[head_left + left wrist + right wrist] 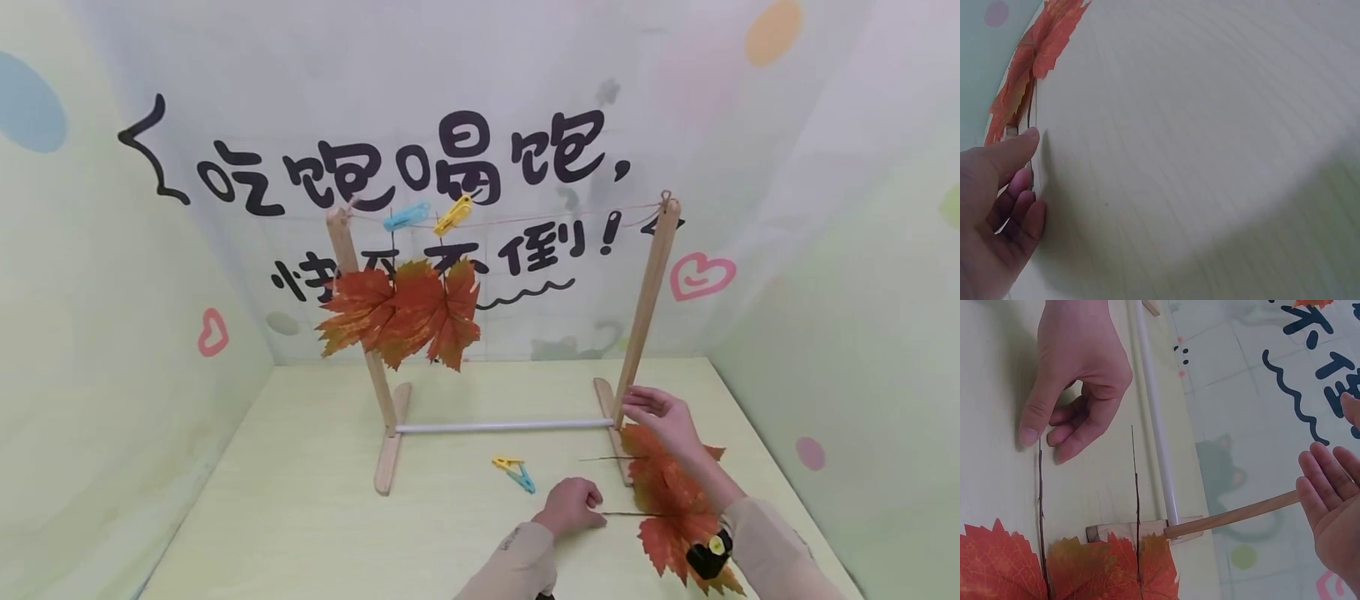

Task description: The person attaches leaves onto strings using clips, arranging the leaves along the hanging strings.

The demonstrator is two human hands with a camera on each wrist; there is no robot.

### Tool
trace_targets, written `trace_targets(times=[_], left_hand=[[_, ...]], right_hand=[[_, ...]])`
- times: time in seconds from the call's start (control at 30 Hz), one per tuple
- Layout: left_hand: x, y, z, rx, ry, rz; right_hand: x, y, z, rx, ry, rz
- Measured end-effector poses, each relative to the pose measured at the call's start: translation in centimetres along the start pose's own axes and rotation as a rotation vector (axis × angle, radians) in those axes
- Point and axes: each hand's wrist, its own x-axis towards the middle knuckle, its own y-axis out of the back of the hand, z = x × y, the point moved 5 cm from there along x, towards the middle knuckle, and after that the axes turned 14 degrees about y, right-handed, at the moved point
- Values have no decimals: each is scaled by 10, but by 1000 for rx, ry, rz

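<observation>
My left hand (572, 507) is low over the table, fingers loosely bent, thumb and fingertips apart around the tip of a dark stem (1041, 500). That stem belongs to a red-orange artificial maple leaf (678, 527) lying at the right. Another maple leaf (660, 458) lies behind it, stem pointing left. With fingers extended, my right hand (666, 418) is beside the lower part of the rack's right wooden post (647, 308); its palm shows in the right wrist view. Two more maple leaves (442, 308) hang from the string by a blue clothespin (407, 217) and a yellow clothespin (453, 216).
A yellow clothespin (507, 462) and a blue clothespin (521, 477) lie together before the rack's white crossbar (502, 427). The left post (381, 392) stands on a wooden foot (387, 462). String (540, 217) spans both post tops. Printed cloth walls surround the table.
</observation>
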Motion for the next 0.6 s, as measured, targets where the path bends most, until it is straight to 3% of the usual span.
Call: trace_targets(times=[0.2,0.47,0.6], left_hand=[[-1,0,-1,8,3,50],[-4,-2,1,73,-68,137],[-7,1,4,51,-76,111]], right_hand=[[1,-7,5,0,-24,2],[-3,-8,6,-2,-60,-2],[-4,-7,9,-4,-57,1]])
